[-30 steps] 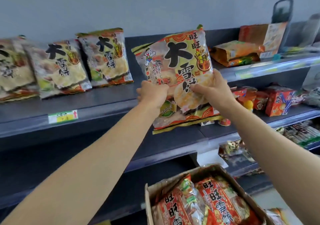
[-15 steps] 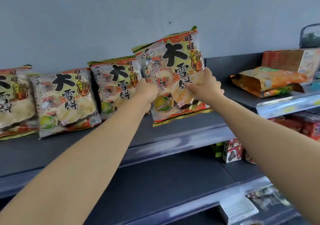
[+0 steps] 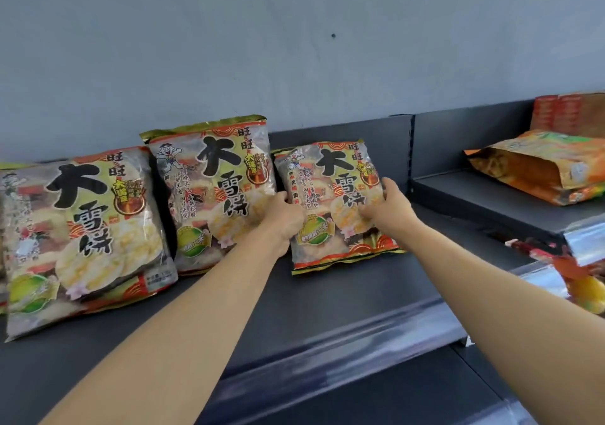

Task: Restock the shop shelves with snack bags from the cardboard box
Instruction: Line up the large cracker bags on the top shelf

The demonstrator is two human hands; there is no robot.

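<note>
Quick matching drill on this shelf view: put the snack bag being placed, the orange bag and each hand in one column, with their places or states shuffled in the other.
Column 1
1. held snack bag
2. orange bag
3. left hand
4. right hand

Column 2
A. grips the held bag's right edge
B. lies on its side on the right shelf section
C. stands upright, right of the other snack bags
D. grips the held bag's left edge

Pairs: 1-C, 2-B, 3-D, 4-A
</note>
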